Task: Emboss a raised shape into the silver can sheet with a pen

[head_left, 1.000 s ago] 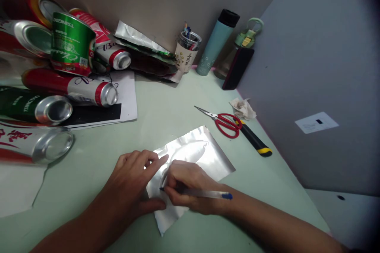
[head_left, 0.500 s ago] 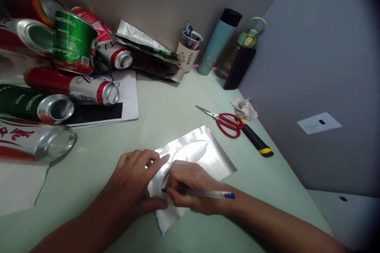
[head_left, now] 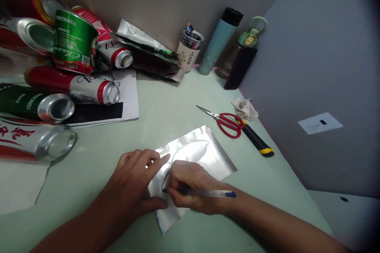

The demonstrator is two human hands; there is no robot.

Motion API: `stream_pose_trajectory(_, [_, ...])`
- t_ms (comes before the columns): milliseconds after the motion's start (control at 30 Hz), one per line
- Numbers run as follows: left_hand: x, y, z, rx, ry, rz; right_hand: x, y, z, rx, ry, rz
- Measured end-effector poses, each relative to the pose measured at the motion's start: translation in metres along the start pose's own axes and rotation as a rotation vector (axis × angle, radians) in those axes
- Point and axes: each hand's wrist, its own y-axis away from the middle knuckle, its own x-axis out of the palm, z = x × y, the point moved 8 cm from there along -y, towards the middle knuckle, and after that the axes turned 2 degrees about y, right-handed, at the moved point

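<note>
Nearby, drink cans [head_left: 86,87] crowd the left of our bench [head_left: 154,102]; red-handled scissors [head_left: 217,116] overlap a black-and-yellow knife handle [head_left: 257,141] on the right.
Between them lies our shiny, creased metal sheet [head_left: 190,152], ragged-edged; our left hand [head_left: 135,178] spreads thumb and forefinger over its left side, while our right hand [head_left: 191,185], covering part, pinches a translucent, blue-ended pen [head_left: 212,193], tip at the sheet. Both sit nearly as a second ago.

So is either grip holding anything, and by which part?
The right grip holds a slim, blue-ended translucent pen by its barrel, near the writing tip. The left grip grasps nothing visible, resting partly on a shiny, silvery, four-cornered sheet.
</note>
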Motion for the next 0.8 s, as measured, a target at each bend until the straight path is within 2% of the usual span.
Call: stream_pose_trajectory(800, [-0.0003,0.0009,-0.0005,0.006,-0.01,-0.006,-0.0004,0.0005,-0.0005,-0.04,0.013,-0.026])
